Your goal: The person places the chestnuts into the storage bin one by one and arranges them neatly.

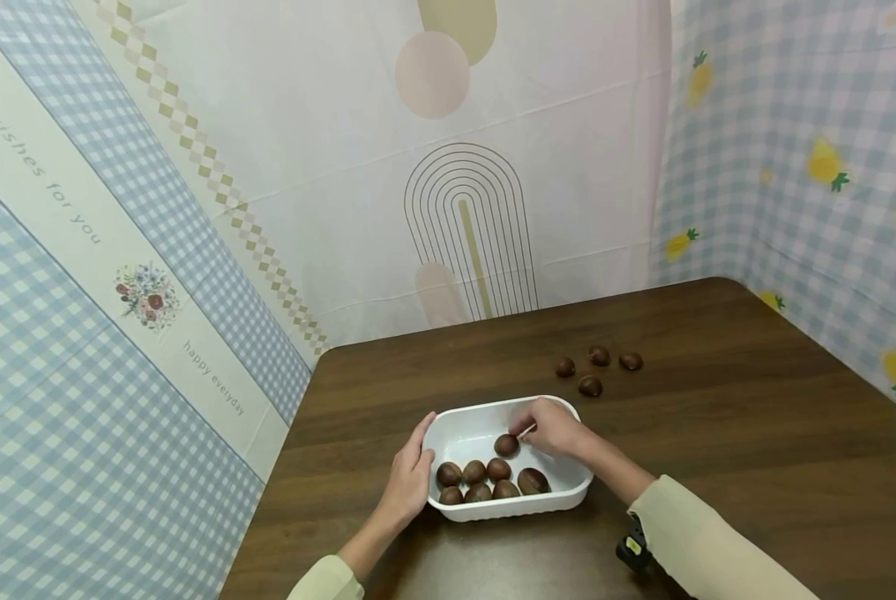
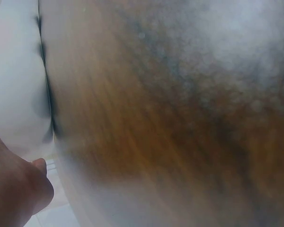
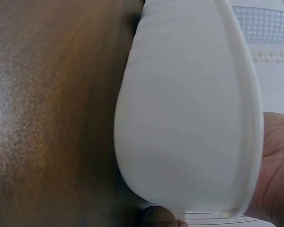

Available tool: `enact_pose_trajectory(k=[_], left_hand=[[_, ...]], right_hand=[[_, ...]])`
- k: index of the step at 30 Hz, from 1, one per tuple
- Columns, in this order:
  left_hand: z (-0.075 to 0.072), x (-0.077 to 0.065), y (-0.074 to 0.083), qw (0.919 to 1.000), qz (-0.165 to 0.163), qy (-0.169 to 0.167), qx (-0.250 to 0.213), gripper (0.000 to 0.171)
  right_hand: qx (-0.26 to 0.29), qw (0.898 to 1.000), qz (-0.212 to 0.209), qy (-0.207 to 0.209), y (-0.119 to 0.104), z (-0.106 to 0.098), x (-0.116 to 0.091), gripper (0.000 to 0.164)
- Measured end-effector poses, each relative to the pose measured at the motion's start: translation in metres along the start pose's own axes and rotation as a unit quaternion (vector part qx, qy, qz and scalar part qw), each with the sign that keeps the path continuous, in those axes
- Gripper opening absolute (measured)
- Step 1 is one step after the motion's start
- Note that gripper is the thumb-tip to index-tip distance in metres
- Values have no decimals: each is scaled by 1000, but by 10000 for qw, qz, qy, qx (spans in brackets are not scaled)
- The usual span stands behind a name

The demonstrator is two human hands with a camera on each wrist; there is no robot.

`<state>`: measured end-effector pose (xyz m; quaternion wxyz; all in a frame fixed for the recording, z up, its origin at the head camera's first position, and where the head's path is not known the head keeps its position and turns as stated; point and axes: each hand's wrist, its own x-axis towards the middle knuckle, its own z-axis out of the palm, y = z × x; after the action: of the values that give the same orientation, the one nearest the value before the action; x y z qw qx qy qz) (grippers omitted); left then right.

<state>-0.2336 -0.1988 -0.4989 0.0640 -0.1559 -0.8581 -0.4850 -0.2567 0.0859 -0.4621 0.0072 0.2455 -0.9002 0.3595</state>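
A white rectangular dish [image 1: 511,506] stands on the table, with several brown chestnuts [image 1: 474,472] gathered toward its near side. At the dish's left end my left hand [image 1: 408,477] grips the rim, thumb on the inner side. My right hand [image 1: 554,427] reaches over the far right rim, its fingertips pinching a chestnut [image 1: 506,445] inside the dish. Part of that hand [image 3: 277,165] shows beyond the rim in the right wrist view, its fingers hidden by the dish wall [image 3: 189,104]. The left wrist view has the left hand [image 2: 19,191] beside the dish [image 2: 19,80].
Behind the dish to the right, several loose chestnuts [image 1: 590,385] lie on the brown wooden table [image 1: 718,417]. Patterned cloths [image 1: 590,167] hang behind the table and along both sides. A small black device [image 1: 633,550] is strapped at the right wrist.
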Motion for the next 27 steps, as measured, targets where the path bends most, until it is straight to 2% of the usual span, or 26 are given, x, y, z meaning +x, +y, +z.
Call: enact_pose_trajectory(k=[3, 5, 9, 11, 13, 19, 24, 27], left_hand=[[0, 0, 0, 10000, -7, 22, -11, 60], [0, 0, -1, 10000, -14, 31, -25, 60], [0, -1, -1, 10000, -26, 29, -48, 59], [0, -1, -1, 10000, -24, 28, -53, 59], [0, -2, -1, 10000, -24, 37, -48, 59], [1, -3, -1, 10000, -46, 50, -5, 59], [2, -2, -1, 10000, -7, 54, -29, 59], [1, 0, -1, 10000, 3, 52, -55, 59]], right_hand=[[21, 9999, 132, -67, -2, -2, -1, 26], [-25, 10000, 42, -47, -3, -2, 0, 27], [102, 9985, -528, -93, -1, 0, 4, 28], [221, 9960, -836, -234, 0, 3, 8, 27], [352, 9938, -969, -426, 1, 7, 11, 25], [548, 9941, -683, -638, 1, 13, 14, 26], [747, 9939, -620, -519, 4, 9, 9, 25], [624, 9953, -611, -425, 5, 4, 6, 24]])
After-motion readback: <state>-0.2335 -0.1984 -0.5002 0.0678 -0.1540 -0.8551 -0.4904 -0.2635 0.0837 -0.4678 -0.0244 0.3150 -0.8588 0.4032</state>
